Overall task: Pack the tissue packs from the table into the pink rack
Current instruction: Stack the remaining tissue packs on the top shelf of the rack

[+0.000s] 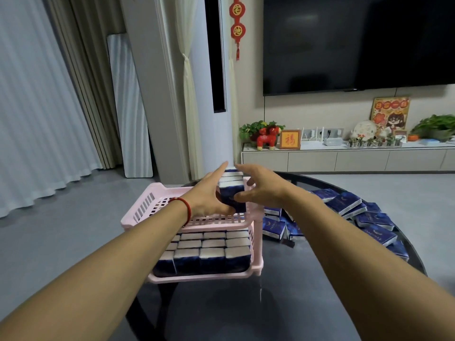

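A pink two-tier rack point(138, 212) stands at the left edge of the dark round table point(307, 279). Its lower tier is filled with dark blue tissue packs point(209, 257) standing in rows. On the right side of the upper tier stands a short row of blue tissue packs point(231, 190). My left hand point(209, 195) presses the row's left side and my right hand point(258, 188) presses its right side, so both hold the row between them. A pile of loose blue tissue packs point(344, 212) lies on the table to the right of the rack.
Beyond the table are a grey floor, white curtains at left, a tall white unit point(211, 82), a wall television point(357, 43) and a low cabinet point(344, 158) with plants and ornaments. The left part of the upper tier holds nothing.
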Available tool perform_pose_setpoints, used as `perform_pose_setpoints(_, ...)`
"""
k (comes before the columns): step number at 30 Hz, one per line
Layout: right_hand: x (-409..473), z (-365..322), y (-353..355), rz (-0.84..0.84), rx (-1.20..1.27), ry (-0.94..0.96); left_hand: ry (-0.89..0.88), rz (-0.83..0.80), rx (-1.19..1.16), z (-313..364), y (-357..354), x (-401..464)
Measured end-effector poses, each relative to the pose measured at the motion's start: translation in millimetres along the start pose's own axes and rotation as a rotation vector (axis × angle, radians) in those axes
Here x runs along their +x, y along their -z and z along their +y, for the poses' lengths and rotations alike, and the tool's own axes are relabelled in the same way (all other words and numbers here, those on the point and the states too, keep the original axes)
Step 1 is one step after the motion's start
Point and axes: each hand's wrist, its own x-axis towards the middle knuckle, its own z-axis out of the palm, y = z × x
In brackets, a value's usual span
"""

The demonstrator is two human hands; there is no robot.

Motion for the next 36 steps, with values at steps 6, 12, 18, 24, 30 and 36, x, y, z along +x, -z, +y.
perform_pose_setpoints(6,-1,7,-7,0.084,0.026,0.043,-0.038,0.078,0.026,-4,-1,-2)
perform_pose_setpoints(12,-12,9,-3,0.101,0.144,0.008,-0.029,0.058,0.009,-2,-3,-2)
perform_pose_setpoints(18,-50,46,1,0.344,0.224,-0.152,0.025,0.021,-0.039,3,-4,-5)
perform_pose_setpoints(24,-83,92,-48,0.299,-0.126,-0.36,0.089,-0.02,-0.08,9,1,-10)
perform_pose_setpoints(30,-84,112,-99,-0.012,-0.641,-0.366,0.208,0.098,-0.148,28,16,-42)
perform_pose_setpoints(36,-92,105,-104,0.165,-0.713,-0.255,-0.046,0.677,0.03,44,-8,-107)
